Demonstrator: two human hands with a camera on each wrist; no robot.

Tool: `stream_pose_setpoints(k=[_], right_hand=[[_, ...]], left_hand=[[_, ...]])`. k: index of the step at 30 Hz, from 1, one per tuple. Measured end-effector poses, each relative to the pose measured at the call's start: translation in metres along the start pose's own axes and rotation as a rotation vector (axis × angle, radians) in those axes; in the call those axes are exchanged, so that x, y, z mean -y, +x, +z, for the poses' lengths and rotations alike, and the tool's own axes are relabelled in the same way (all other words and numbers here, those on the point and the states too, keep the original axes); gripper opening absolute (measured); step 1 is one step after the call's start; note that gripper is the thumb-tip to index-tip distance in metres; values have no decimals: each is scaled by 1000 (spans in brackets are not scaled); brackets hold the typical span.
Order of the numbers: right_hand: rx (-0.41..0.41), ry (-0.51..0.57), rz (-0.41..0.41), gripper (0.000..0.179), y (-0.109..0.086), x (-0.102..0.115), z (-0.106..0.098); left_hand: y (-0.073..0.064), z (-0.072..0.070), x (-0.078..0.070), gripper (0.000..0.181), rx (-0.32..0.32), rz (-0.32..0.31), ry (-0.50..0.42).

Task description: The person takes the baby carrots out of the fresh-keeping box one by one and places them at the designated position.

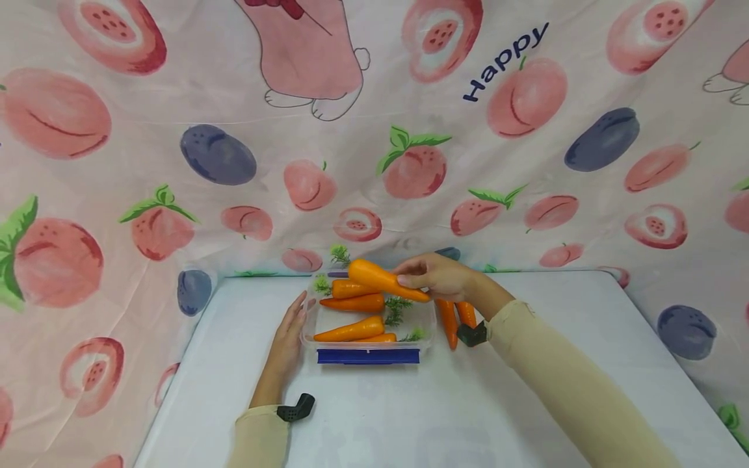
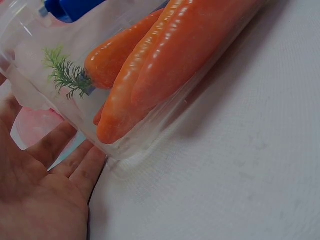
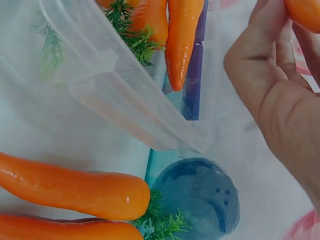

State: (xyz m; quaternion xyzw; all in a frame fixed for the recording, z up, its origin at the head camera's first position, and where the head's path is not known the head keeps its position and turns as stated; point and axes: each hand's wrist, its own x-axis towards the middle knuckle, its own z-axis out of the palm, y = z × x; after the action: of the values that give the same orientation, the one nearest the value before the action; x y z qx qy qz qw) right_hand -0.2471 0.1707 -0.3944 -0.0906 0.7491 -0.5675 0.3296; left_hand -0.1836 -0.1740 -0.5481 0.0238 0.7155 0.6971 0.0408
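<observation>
A clear plastic box (image 1: 351, 346) stands on the white table with several orange toy carrots (image 1: 351, 329) lying in it, some with green leafy tops. My right hand (image 1: 443, 278) pinches another carrot (image 1: 374, 276) between thumb and fingers, raised over the back right part of the box. Its thick end points left, with a green sprig just beyond it. My left hand (image 1: 287, 336) rests at the box's left side. In the left wrist view, the fingers (image 2: 82, 167) of that hand lie fairly straight against the clear wall, and carrots show through it.
To the right of the box, two more carrots (image 1: 448, 325) lie on the table (image 1: 556, 364), partly behind the right wrist. A blue latch flap (image 1: 368, 357) hangs at the box's front. Behind the table stands a fruit-printed cloth (image 1: 351, 149).
</observation>
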Motion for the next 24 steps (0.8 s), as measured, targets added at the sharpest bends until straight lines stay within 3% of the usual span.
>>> stream_pose_setpoints(k=[15, 24], right_hand=[[-55, 131, -74, 53, -23, -16, -20], [-95, 181, -80, 55, -40, -21, -29]], left_hand=[[3, 1, 0, 54, -11, 12, 66], [1, 0, 1, 53, -5, -2, 16]])
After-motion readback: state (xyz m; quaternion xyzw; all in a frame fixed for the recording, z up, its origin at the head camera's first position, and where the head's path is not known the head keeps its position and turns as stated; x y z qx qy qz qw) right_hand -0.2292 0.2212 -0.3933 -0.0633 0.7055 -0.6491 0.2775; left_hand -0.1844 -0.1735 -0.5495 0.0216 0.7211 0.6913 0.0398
